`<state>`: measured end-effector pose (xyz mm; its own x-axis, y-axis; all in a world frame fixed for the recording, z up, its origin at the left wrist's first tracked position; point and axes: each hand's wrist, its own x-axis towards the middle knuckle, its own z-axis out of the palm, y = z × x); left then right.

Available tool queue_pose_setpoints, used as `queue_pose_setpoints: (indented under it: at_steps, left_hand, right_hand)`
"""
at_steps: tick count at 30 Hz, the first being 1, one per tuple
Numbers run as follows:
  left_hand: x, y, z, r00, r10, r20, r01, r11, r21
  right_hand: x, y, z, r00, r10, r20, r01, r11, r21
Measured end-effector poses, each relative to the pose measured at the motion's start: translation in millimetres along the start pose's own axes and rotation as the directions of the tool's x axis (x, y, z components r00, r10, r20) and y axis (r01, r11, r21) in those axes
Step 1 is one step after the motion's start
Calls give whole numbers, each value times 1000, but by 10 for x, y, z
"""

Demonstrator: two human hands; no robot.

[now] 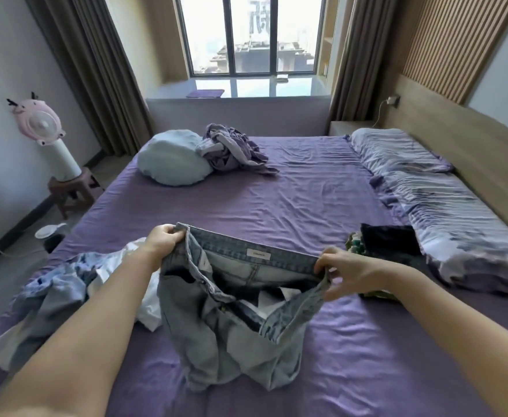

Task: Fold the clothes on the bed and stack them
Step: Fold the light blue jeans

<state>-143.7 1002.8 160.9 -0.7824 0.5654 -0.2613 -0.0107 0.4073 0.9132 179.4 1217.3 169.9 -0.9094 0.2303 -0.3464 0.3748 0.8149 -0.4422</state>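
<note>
A pair of light blue jeans (231, 332) hangs above the purple bed (307, 200), its waistband stretched wide and its legs bunched on the sheet. My left hand (164, 240) grips the waistband's left end. My right hand (341, 270) pinches the right end. A loose heap of white and pale blue clothes (66, 296) lies at the near left. A small stack of folded dark and green clothes (388, 245) sits at the right, beside the pillows.
A crumpled purple garment (231, 152) and a pale blue round cushion (171, 159) lie at the far left of the bed. Striped pillows (442, 206) run along the wooden headboard on the right. A pink fan (43, 124) stands on a stool left of the bed.
</note>
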Motion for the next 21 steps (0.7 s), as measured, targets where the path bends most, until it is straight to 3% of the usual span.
queue_pose_setpoints:
  at_steps: [3,5,8,9,13,15,18,19,21]
  left_hand:
    - [15,-210,122,999,-21,-40,23,998,64]
    - [25,-364,213,997,-38,-68,49,986,157]
    - [-32,-572,360,994,-69,-79,88,961,261]
    - [-73,-630,419,995,-76,-59,89,964,252]
    - [-116,-874,579,982,-161,103,111,919,378]
    - [-29,-969,561,923,-288,255,196,923,332]
    - [209,-1016,522,791,-508,341,468,862,196]
    - [322,-1044,550,779,-524,345,508,849,144]
    - [638,-1168,666,822,-496,280,509,860,28]
  right_hand:
    - [80,135,141,991,-67,-119,68,998,2]
    - [122,251,227,981,-47,-188,86,976,200]
    - [187,390,447,971,130,-202,38,749,662]
    - [234,438,564,949,217,-231,11,706,708]
    - [412,556,977,833,439,-336,-86,704,705]
    - [467,628,1052,822,512,-249,-159,626,764]
    - [597,774,1018,797,602,50,-359,406,840]
    - [667,823,995,777,613,144,-398,299,867]
    - [879,930,977,743,626,237,-342,50,939]
